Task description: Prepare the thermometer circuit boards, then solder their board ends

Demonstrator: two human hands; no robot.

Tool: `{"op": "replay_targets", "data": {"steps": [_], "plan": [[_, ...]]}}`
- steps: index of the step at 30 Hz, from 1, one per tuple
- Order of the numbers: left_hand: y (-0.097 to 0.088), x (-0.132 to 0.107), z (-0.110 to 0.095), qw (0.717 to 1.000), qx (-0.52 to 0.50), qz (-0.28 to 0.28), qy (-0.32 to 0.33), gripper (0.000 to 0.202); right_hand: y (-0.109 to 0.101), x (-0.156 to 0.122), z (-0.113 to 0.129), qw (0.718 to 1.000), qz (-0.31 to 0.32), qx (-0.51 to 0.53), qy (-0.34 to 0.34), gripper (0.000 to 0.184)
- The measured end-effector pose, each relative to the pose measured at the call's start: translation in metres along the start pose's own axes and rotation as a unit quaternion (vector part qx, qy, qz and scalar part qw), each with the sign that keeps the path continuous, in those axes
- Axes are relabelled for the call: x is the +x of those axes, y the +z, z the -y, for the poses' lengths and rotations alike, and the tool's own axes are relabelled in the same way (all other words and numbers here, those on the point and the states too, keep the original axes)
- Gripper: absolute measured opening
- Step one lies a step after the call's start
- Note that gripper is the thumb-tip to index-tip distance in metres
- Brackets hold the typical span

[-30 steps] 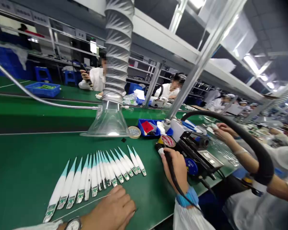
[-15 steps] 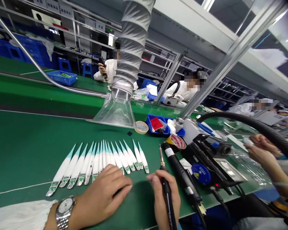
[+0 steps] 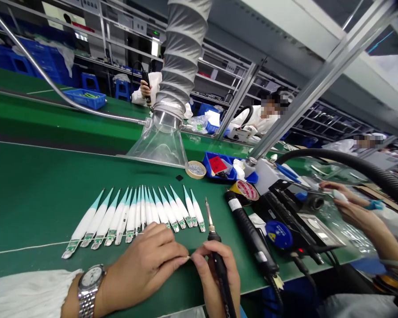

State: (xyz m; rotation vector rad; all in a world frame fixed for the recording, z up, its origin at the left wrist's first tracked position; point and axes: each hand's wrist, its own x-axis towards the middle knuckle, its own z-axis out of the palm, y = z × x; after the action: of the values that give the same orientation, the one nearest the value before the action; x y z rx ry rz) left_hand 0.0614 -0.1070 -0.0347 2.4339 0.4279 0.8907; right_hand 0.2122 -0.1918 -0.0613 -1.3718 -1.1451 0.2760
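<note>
My right hand (image 3: pixel 219 274) is wrapped round a soldering iron (image 3: pixel 220 269), its metal tip pointing up and away from me. My left hand (image 3: pixel 149 260) has thumb and forefinger pinched together, close to my right fingertips. A tiny pale bit shows between the two hands, too small to name. Beyond my left hand lies a row of digital thermometers (image 3: pixel 119 218), white with teal tips pointing away. Their near ends are uncovered and show green circuit boards. My left fingers hide the near ends of some in the middle of the row.
A clear fume hood (image 3: pixel 157 143) hangs over the bench behind the row. Nearby stand a round dish of grey bits (image 3: pixel 196 169) and blue bins (image 3: pixel 230 170). A thick black-handled tool (image 3: pixel 252 234) and a tape roll (image 3: pixel 245 190) lie right. A co-worker's hands (image 3: pixel 354 207) work at far right.
My right hand has moved left with the soldering iron, and its fingertips now meet my left hand's. My left thumb and forefinger have closed into a pinch. The view has shifted slightly.
</note>
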Motion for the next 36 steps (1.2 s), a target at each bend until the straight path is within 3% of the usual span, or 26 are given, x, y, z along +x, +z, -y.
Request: {"op": "replay_targets", "data": {"steps": [4, 10, 17, 23, 27, 31, 36], "plan": [[-0.009, -0.005, 0.005, 1.000, -0.008, -0.004, -0.025, 0.012, -0.003, 0.001, -0.001, 0.998, 0.038, -0.036, -0.020, 0.014], [-0.019, -0.006, 0.014, 0.999, 0.012, -0.034, -0.024, 0.011, 0.003, -0.003, -0.001, 0.998, -0.031, -0.018, 0.061, 0.014], [-0.029, -0.007, 0.032, 0.992, 0.106, -0.062, -0.024, 0.010, 0.007, 0.002, 0.005, 0.996, -0.062, 0.033, 0.052, 0.009], [-0.024, 0.003, 0.036, 0.989, 0.139, -0.046, -0.012, 0.014, -0.001, 0.006, -0.003, 0.997, -0.053, 0.051, 0.036, 0.027], [-0.027, 0.019, 0.038, 0.980, 0.183, -0.070, 0.023, 0.020, -0.005, 0.010, -0.002, 0.995, -0.074, 0.015, 0.061, 0.046], [-0.034, 0.014, 0.043, 0.985, 0.157, -0.073, 0.001, 0.017, -0.007, 0.016, -0.002, 0.990, -0.121, 0.003, 0.069, 0.031], [-0.033, 0.001, 0.043, 0.992, 0.106, -0.064, -0.027, 0.015, -0.006, 0.019, -0.005, 0.987, -0.127, 0.052, 0.080, 0.023]]}}
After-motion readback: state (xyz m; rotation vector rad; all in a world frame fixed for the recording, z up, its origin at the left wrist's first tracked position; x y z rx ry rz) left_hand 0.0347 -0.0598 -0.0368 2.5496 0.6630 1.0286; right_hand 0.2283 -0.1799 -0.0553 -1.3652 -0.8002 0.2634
